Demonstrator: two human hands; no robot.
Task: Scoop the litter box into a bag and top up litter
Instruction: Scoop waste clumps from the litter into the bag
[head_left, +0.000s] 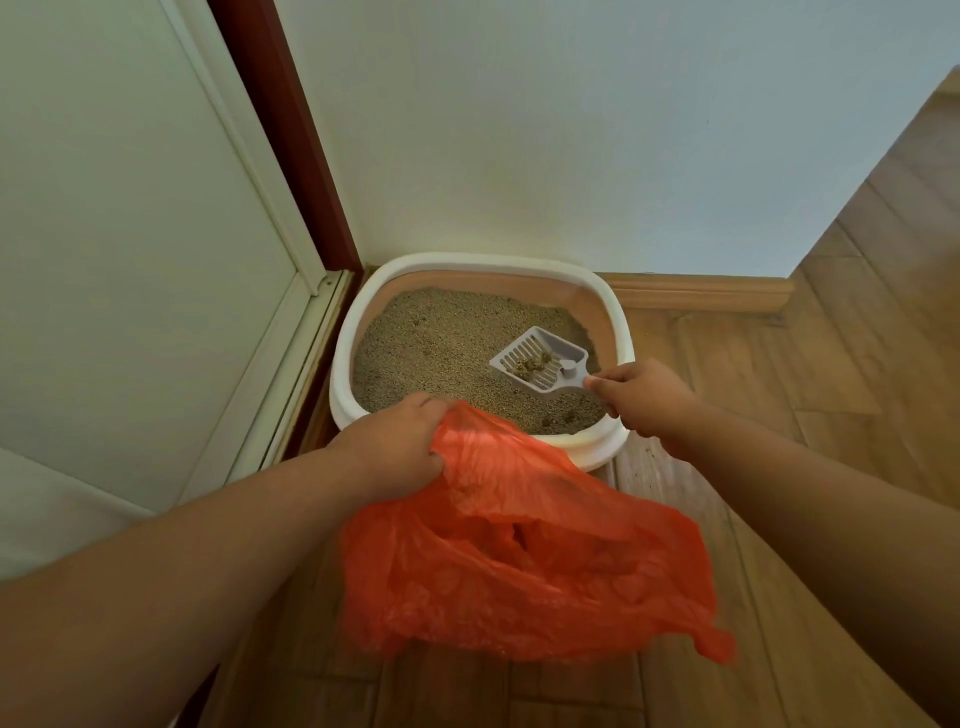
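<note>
Clumps sit in the slotted scoop (540, 364), which the right hand (641, 397) holds by the handle, fingers closed round it, above the litter (441, 348) in the right half of the litter box (621, 322). The box stands on the wooden floor (841, 395) in the corner, against the white wall (571, 130) and beside a door frame (291, 140). The left hand (397, 447) is clenched on a bunched edge of the orange bag (519, 545), at the near rim of the box; the rest of the bag hangs down toward the person, in front of the box, and its mouth looks slack and partly collapsed rather than held wide. The two hands are apart, left at the near left of the box, right at its near right, with the scoop between and beyond them. The coming move turns on this: the scoop's long axis runs from the handle at the right hand out and to the left over the litter, its blade pointing away from the bag, while the bag's opening lies nearer the person and to the left of the scoop. So the load probably has to be drawn back and swung left across the near rim to reach the bag, kept level so the clumps do not roll off. The left hand, the nearer to the bag's mouth, would likely need to spread it open first. A few darker lumps remain in the litter near the front rim, so scooping seems unfinished, and no fresh litter is in view.
</note>
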